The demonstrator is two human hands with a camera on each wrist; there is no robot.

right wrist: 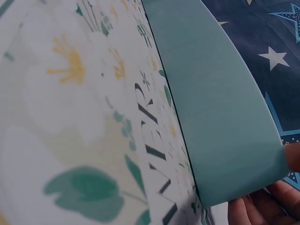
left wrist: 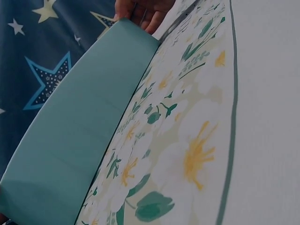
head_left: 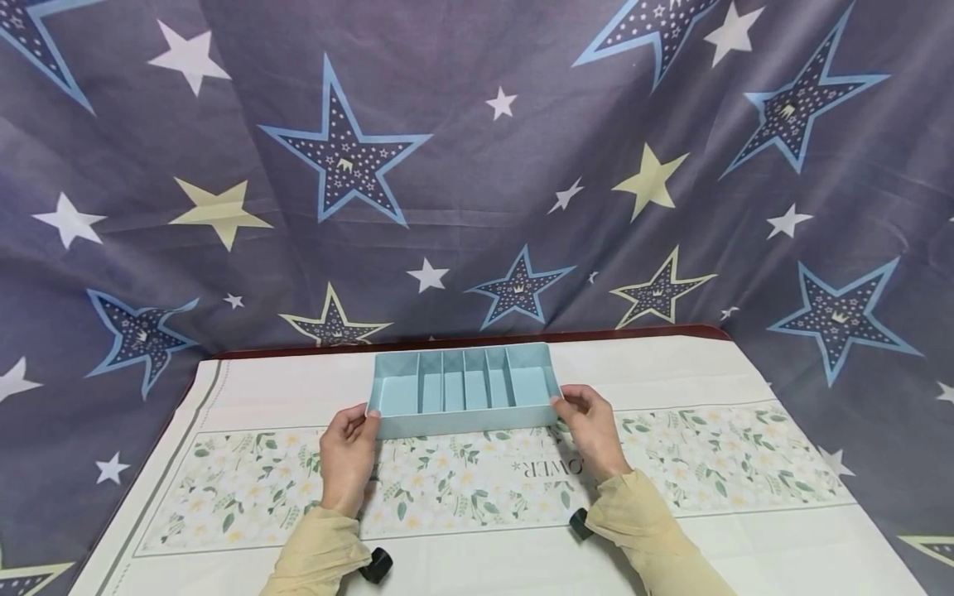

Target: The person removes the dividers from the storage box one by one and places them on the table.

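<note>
A pale blue divided box (head_left: 462, 422) sits on the patterned table cover, its open top upward. Thin upright dividers split it into several compartments, wider at both ends and narrow in the middle, with their bare bottoms showing. My left hand (head_left: 349, 455) grips the near left corner, thumb on the front wall. At the near right corner my right hand (head_left: 594, 430) holds the box the same way. The box's smooth front wall (left wrist: 84, 112) fills much of the left wrist view. In the right wrist view, right-hand fingers (right wrist: 267, 206) curl around the box's end.
A white table cover (head_left: 246, 389) with a floral band (head_left: 246, 488) and printed lettering lies under the box. Behind the table's dark red back edge (head_left: 633, 334) hangs a star-patterned curtain (head_left: 462, 190). Black devices (head_left: 377, 565) sit at both cuffs.
</note>
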